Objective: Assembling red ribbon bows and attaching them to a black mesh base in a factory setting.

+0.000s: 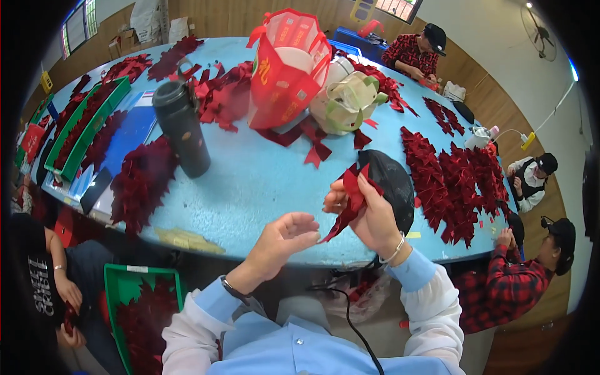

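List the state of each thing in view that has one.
Bare left hand: open
Dark red fabric ribbon: folded, pinched in bare right hand
Black cylindrical bottle: upright, capped
Red patterned bag: upright, open
Long green plastic tray: filled
Green rectangular plastic bin: open, partly filled

The left hand (279, 242) hovers, loosely cupped; the right hand (379, 222) pinches.

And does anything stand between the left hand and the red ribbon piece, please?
Nothing visible does. The red ribbon piece, held in the right hand, reaches down close to the left hand; contact is unclear.
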`<move>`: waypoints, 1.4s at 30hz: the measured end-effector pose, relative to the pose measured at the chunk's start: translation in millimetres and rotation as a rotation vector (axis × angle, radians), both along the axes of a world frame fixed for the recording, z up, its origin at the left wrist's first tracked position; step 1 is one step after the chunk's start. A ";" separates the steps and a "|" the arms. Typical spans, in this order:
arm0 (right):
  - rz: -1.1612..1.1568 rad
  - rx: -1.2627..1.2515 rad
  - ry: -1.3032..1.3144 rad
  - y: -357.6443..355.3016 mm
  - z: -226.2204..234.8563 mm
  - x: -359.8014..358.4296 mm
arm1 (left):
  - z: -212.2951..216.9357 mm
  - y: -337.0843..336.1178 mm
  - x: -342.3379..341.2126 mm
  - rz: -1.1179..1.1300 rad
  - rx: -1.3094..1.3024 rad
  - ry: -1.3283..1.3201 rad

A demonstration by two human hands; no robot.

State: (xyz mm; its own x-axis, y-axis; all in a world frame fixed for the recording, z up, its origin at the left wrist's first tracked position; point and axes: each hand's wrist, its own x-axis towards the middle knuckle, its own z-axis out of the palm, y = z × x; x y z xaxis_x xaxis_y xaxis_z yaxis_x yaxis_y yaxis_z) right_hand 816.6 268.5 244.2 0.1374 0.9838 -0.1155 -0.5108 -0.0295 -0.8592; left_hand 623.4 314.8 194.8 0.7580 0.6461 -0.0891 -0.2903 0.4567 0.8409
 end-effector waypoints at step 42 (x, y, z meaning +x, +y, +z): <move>-0.057 -0.563 -1.986 272.1 -97.8 175.2 | -67.3 46.0 -72.6 -0.065 0.075 0.288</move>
State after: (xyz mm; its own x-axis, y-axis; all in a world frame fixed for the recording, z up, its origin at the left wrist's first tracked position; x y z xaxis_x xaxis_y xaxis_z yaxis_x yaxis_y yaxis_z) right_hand 991.8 540.6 146.4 0.4508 0.8923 -0.0252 0.8920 -0.4514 -0.0253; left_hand 550.8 360.8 127.5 0.7485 0.6102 -0.2597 -0.0078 0.3997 0.9166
